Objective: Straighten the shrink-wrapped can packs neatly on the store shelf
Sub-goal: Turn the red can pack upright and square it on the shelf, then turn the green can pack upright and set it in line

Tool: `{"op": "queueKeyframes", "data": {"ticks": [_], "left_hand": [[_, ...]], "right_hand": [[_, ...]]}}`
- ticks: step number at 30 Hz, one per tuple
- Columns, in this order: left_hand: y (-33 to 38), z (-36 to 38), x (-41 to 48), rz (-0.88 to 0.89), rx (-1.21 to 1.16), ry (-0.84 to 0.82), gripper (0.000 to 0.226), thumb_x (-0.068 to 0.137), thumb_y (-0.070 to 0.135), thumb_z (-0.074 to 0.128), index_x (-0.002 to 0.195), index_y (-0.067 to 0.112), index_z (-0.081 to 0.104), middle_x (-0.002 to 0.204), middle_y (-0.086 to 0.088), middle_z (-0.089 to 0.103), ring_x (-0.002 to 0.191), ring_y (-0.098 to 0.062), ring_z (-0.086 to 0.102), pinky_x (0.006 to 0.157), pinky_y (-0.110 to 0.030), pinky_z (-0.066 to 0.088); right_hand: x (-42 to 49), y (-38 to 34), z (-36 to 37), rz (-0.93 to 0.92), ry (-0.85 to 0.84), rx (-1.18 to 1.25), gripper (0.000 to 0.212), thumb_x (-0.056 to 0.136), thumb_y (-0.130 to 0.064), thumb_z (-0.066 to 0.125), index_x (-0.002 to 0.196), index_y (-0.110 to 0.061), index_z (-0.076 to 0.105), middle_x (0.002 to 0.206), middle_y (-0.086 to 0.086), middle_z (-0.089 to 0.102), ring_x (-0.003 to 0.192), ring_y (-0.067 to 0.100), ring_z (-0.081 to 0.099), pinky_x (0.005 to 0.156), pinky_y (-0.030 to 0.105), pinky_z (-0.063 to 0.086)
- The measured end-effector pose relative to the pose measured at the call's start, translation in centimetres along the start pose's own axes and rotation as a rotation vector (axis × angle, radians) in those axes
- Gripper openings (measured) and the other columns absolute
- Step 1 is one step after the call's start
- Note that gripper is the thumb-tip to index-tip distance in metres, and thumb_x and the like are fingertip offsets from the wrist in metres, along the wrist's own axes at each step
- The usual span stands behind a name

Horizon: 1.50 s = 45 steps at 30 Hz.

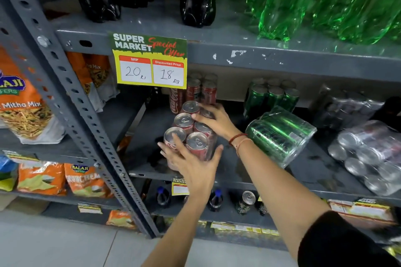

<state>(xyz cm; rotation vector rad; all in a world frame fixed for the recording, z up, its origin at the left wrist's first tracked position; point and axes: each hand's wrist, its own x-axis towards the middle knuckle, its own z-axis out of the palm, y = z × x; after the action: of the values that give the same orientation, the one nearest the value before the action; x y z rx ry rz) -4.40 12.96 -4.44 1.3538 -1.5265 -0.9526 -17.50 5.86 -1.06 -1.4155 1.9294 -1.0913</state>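
My left hand cups the near end of the red pack at the shelf front; my right hand lies flat on its far cans. Green pack lies tipped at right; a blurred, apparently silver pack lies farther right.

Shelf-edge price tag: "SUPER MARKET Special Offer", MRP 20, Discounted Price 18. Orange snack bag: "Mitha Mix". Lower orange bag: "BALAJI". Red can: Coca-Cola script.
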Motion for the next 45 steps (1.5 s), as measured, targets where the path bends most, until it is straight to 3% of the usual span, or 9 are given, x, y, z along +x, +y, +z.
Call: {"op": "queueKeyframes", "data": {"ticks": [5,12,18,27,30,33,36,39,45], "left_hand": [[-2.1,-1.9,3.2,0.088,-0.014,-0.078,0.112,0.061,0.042,0.083,0.146,0.037,0.010,0.157,-0.015,-0.016,0.144,-0.043,0.000,0.110,-0.061,0.024],[-3.8,-8.7,12.4,0.139,0.059,-0.518,0.107,0.053,0.032,0.089,0.141,0.040,0.029,0.140,0.000,0.049,0.125,-0.016,0.050,0.106,-0.040,0.040],[-2.5,-9.4,16.9,0.201,0.238,-0.729,0.105,0.063,0.009,0.084,0.145,0.035,0.026,0.148,0.001,0.041,0.134,-0.018,0.040,0.109,-0.045,0.037],[-2.1,-9.4,16.9,0.189,0.265,-0.766,0.104,0.069,0.004,0.079,0.146,0.041,0.020,0.148,-0.008,0.040,0.132,-0.025,0.042,0.108,-0.048,0.037],[-1.7,-9.0,14.8,0.185,0.361,-0.663,0.104,0.072,0.006,0.076,0.148,0.036,0.011,0.148,-0.010,0.039,0.134,-0.029,0.039,0.109,-0.047,0.033],[-0.3,-7.9,10.1,0.322,0.361,-0.314,0.087,0.078,0.021,0.071,0.148,0.019,0.019,0.152,-0.015,0.031,0.141,-0.035,0.023,0.113,-0.044,0.024],[1.9,-4.5,2.5,0.512,0.100,-0.034,0.047,0.088,0.033,0.054,0.132,0.021,0.042,0.134,-0.010,0.050,0.124,-0.024,0.046,0.104,-0.036,0.037],[3.7,0.6,-3.3,0.432,-0.060,-0.338,0.051,0.089,0.045,0.052,0.135,0.027,0.038,0.136,-0.002,0.048,0.120,-0.011,0.048,0.100,-0.034,0.043],[6.1,9.3,-3.6,-0.031,0.058,-0.708,0.105,0.073,0.063,0.062,0.145,0.039,-0.010,0.158,-0.017,-0.007,0.145,-0.032,0.007,0.113,-0.045,0.021]], "right_hand": [[-0.4,0.9,-0.3,0.025,0.060,-0.096,0.065,0.072,-0.057,0.070,0.132,-0.041,0.050,0.132,0.014,0.042,0.127,0.031,0.040,0.107,0.030,0.026],[-4.6,1.3,2.6,0.046,0.268,-0.020,0.084,0.070,-0.070,0.061,0.141,-0.032,0.039,0.121,0.005,0.032,0.121,0.031,0.045,0.100,0.028,0.032],[-7.0,-0.9,7.0,0.087,0.499,-0.074,0.086,0.072,-0.068,0.062,0.142,-0.027,0.035,0.137,0.012,0.034,0.115,0.038,0.052,0.091,0.041,0.046],[-7.6,-1.0,6.2,0.072,0.442,-0.136,0.081,0.077,-0.063,0.061,0.143,-0.024,0.035,0.135,0.013,0.033,0.113,0.037,0.053,0.087,0.042,0.051],[-8.3,0.2,4.0,-0.008,0.365,-0.014,0.077,0.080,-0.057,0.062,0.144,-0.027,0.032,0.132,0.011,0.033,0.122,0.032,0.046,0.099,0.037,0.043],[-9.1,1.6,0.4,-0.040,0.427,0.004,0.076,0.082,-0.056,0.060,0.145,-0.027,0.029,0.132,0.011,0.035,0.125,0.027,0.042,0.102,0.031,0.036],[-9.4,3.3,-4.7,-0.009,0.569,-0.031,0.073,0.083,-0.055,0.059,0.143,-0.023,0.033,0.131,0.011,0.037,0.122,0.027,0.043,0.098,0.023,0.030],[-9.9,5.6,-9.8,0.051,0.633,-0.094,0.073,0.083,-0.056,0.058,0.143,-0.021,0.035,0.137,0.015,0.035,0.132,0.031,0.033,0.104,0.030,0.028],[-10.2,10.3,-17.4,0.249,0.441,-0.375,0.091,0.073,-0.069,0.059,0.147,-0.029,0.025,0.148,0.024,0.025,0.138,0.040,0.022,0.110,0.051,0.027]]}}
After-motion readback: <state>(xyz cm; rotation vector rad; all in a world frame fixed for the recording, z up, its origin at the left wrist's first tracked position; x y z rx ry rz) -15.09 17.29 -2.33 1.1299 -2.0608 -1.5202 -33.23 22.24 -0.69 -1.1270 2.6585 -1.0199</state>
